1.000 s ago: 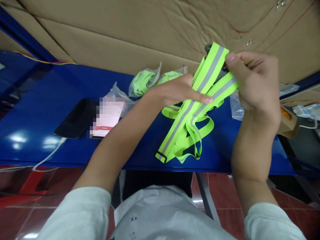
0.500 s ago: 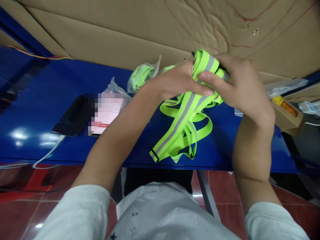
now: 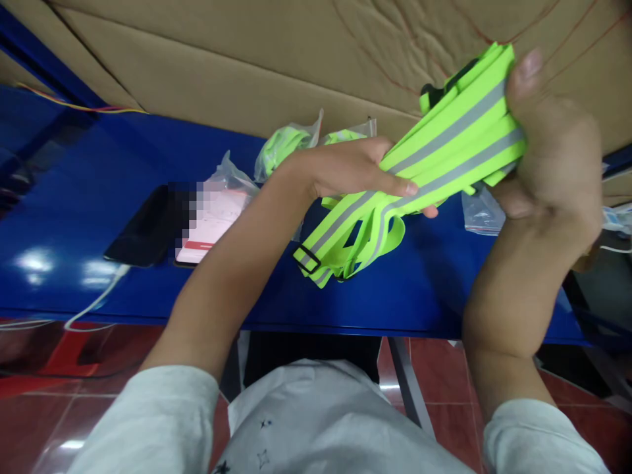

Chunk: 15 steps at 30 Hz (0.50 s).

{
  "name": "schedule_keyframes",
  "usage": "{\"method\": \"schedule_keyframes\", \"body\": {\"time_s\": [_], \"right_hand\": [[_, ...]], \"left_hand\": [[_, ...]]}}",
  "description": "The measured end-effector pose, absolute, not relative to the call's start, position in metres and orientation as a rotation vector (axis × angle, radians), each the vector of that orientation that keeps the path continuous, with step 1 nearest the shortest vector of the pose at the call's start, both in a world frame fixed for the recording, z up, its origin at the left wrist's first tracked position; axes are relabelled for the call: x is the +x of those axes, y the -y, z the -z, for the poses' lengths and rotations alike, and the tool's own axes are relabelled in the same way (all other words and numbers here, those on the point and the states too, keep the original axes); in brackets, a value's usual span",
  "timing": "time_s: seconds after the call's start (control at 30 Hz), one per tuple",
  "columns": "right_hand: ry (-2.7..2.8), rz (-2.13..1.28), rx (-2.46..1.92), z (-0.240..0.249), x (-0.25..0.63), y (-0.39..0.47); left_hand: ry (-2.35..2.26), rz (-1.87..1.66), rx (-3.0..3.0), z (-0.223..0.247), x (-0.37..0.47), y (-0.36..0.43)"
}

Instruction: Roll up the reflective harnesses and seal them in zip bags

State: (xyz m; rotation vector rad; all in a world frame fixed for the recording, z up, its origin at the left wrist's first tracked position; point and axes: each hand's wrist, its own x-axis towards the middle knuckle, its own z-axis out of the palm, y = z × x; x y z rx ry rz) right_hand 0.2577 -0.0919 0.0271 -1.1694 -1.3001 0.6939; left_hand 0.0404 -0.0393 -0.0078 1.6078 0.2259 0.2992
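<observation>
Above the blue table point(image 3: 99, 217), both hands work one fluorescent-yellow reflective strap vest point(image 3: 444, 148), drawn out slantwise between them. The right hand point(image 3: 553, 164) is closed in a fist around the gathered upper folds, thumb pressed over the top band, with a black buckle point(image 3: 434, 92) showing just behind the bundle. The left hand point(image 3: 355, 174) lies flatter, its fingers clamped along the lower run of the bands, thumb side hidden. Below the left hand the loose ends hang in loops, and a black slide adjuster point(image 3: 307, 258) rests close to the table surface; whether it touches cannot be told.

Assessment: the step in hand appears to be gathering the straps into an even bundle. To do it well, the grey reflective stripes should stay parallel and face one way. The bands between the hands lie fairly flat, but the loops below the left hand are crossed and twisted. Tension between the hands should be held steady so the folds in the right fist do not slip. The hanging loops want drawing in evenly, with the adjuster kept from snagging.

Nearby on the table, well apart from the hands: clear plastic bags holding more yellow straps point(image 3: 291, 141), a dark phone point(image 3: 143, 227) with a white cable point(image 3: 96, 303), and a small clear bag point(image 3: 481, 214) beneath the right hand. Brown cardboard point(image 3: 247, 59) stands behind.
</observation>
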Motion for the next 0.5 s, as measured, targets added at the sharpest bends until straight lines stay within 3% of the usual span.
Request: {"method": "schedule_keyframes", "body": {"time_s": [0.13,0.33,0.5], "right_hand": [[1.306,-0.913,-1.214,-0.024,0.263,0.086],[1.567,-0.780,-1.227,-0.030,0.258,0.100],[1.616,-0.865,-1.287,-0.024,0.262,0.094]], "left_hand": [[-0.314,-0.287,1.630,0.005,0.044,0.043],[-0.308,-0.287,1.711,0.008,0.044,0.037],[-0.252,-0.256,1.773,0.000,0.047,0.046]]}}
